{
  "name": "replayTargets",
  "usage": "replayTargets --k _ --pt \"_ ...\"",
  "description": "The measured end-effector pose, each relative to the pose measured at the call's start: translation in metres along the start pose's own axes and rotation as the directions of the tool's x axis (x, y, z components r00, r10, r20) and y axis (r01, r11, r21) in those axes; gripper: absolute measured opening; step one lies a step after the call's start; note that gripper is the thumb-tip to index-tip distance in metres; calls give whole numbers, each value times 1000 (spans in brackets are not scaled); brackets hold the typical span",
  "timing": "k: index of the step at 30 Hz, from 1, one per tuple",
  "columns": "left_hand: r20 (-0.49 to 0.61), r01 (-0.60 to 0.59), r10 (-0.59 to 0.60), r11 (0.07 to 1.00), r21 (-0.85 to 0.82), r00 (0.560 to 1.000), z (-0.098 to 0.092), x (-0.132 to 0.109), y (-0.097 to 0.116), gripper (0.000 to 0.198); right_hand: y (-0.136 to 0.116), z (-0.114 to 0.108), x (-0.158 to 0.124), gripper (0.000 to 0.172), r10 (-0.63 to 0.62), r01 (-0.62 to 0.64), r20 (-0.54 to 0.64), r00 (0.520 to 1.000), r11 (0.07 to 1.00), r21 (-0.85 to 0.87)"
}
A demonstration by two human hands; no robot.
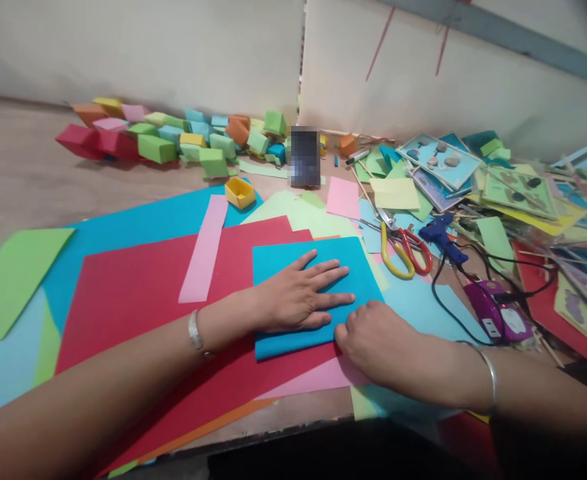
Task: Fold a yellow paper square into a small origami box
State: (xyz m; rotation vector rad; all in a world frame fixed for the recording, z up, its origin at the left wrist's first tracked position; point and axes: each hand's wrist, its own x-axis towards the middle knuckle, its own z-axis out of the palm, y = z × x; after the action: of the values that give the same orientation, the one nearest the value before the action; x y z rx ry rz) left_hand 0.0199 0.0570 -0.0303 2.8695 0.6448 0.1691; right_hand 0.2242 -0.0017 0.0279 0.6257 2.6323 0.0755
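A sheet of blue paper (273, 267) lies on larger red sheets, its front edge folded over in a rounded strip. My left hand (293, 297) presses flat on it with the fingers spread. At the paper's front right corner, my right hand (380, 340) is closed, fingers curled down on the folded edge; the fingertips are hidden beneath the hand. Beneath both, the red paper (138, 313) spreads across the table. A pink paper strip (204, 250) rests on the red paper, left of the blue sheet. Beyond it sits a small yellow paper box (240, 193).
Folded paper boxes (158, 148) in several colours line the wall at the back left. A phone (304, 157) stands upright behind the papers. On the right lie scissors (398, 250), a blue glue gun (443, 237), a purple power strip (498, 312) with cords, and stacked craft cards (438, 160).
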Motion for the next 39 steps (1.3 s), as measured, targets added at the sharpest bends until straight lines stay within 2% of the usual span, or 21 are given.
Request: replayTargets --k 5,7,10,14,18,21,24,26,28,29,31,32,33,36,39 --pt "49 16 -14 999 -32 999 -7 0 3 52 -31 8 7 12 179 -185 -47 983 960 -211" --pt "57 20 -17 999 -36 998 -9 1 3 52 -40 4 12 9 183 -195 -71 980 948 -252" --pt "63 36 -34 999 -30 997 -9 1 3 52 -50 -3 18 11 125 -150 -100 987 938 -314" --pt "60 36 -35 999 -20 998 -6 1 3 52 -60 -10 25 12 111 -108 -12 994 924 -366" --pt "53 33 -32 999 -12 998 -4 2 2 54 -73 -15 37 16 67 -61 1 998 912 -406" --pt "61 29 -28 999 -16 998 -5 2 2 54 -82 -22 48 19 80 -38 77 994 899 -436" --pt "61 30 -29 999 -16 998 -7 2 3 53 -89 -35 60 19 -46 81 98 994 913 -401" --pt "61 35 -33 999 -18 998 -8 2 4 52 -92 -43 65 18 -124 125 25 992 922 -366" --pt "69 38 -36 999 -21 997 -9 2 4 52 -94 -48 67 22 -224 158 -172 959 931 -329" --pt "73 38 -36 999 -22 997 -9 2 4 52 -94 -48 66 28 -278 182 -297 914 932 -315" --pt "71 37 -35 999 -23 997 -9 2 4 52 -92 -46 61 39 -358 226 -498 790 925 -306" --pt "65 35 -34 999 -24 997 -9 2 4 52 -91 -43 57 43 -363 225 -556 748 926 -303" --pt "58 34 -32 999 -24 998 -8 2 4 52 -90 -39 52 45 -352 212 -590 727 932 -295" --pt "47 28 -27 999 -21 999 -8 2 3 53 -84 -24 39 45 -262 163 -623 737 964 -212" --pt "57 23 -22 1000 -15 998 -10 2 5 52 -79 -8 28 49 -189 171 -574 797 982 -86"
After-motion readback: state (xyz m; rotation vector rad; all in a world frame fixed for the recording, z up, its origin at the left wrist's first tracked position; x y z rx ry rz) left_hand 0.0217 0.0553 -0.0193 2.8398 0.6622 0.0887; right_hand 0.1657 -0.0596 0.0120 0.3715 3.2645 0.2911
